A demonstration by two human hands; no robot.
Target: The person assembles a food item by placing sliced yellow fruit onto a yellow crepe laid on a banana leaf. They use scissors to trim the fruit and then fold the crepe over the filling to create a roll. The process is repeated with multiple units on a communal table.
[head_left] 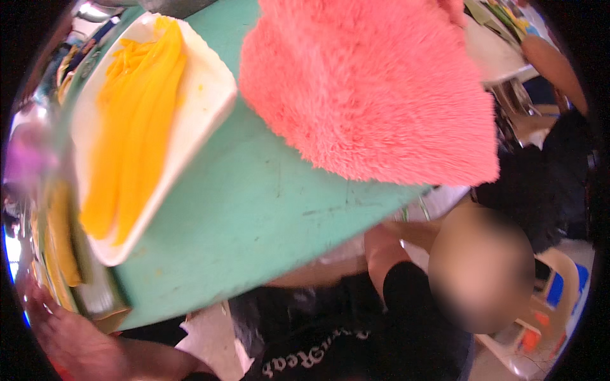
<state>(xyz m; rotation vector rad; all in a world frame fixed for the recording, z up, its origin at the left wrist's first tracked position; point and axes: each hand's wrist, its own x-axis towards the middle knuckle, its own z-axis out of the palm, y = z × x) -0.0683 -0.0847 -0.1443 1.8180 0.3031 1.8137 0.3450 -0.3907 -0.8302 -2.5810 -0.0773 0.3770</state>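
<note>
My left hand (70,340) is low at the far left, beyond the green table's corner. Its fingers look stretched out and apart, blurred, with nothing seen in them. Close above it lie long yellow-brown pieces (63,235) beside a green stalk-like piece (101,295). On the left of the green table (248,228) rests an oblong white tray (206,70) bearing long, soft-looking yellow strips (136,136); I cannot tell their kind. A fluffy pink cloth-like thing (375,95) covers the table's right side. My right hand does not show.
A black-sleeved arm (384,251) reaches to the table's near edge; whose it is, I cannot tell. Close at the right is another person's head (481,270). A pale plastic chair (565,286) stands behind, and a white table (495,54) is at the far right.
</note>
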